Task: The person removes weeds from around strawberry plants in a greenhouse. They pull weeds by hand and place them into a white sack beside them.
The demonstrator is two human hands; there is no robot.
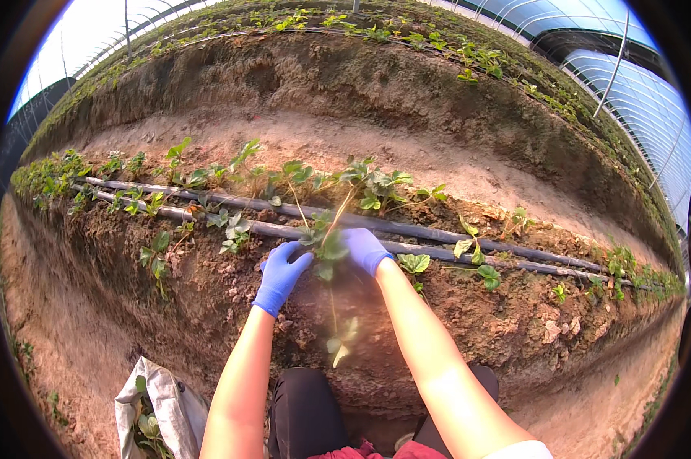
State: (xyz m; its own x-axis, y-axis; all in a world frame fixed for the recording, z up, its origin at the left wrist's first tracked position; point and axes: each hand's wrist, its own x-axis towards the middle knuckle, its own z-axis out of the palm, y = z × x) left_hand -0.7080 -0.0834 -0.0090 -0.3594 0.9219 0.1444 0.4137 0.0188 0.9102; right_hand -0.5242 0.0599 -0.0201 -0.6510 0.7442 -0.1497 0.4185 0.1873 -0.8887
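Both my hands wear blue-violet gloves and meet at a strawberry-like plant [332, 246] on the raised soil bed [207, 287]. My left hand [282, 274] is at the plant's left side, its thumb and fingers apart near the leaves; whether it touches a stem is unclear. On the plant's right is my right hand [363, 250], its fingers blurred and partly hidden behind leaves, so its hold cannot be told. A thin runner with pale leaves [341, 344] hangs down the bed's near side below the hands.
Two dark drip-irrigation pipes [437, 232] run along the bed, with more leafy plants [374, 183] beside them. A white sack [170, 401] holding leafy plants stands at lower left. Beyond a dirt furrow [322, 129] rises another planted bed [345, 74], under a greenhouse frame.
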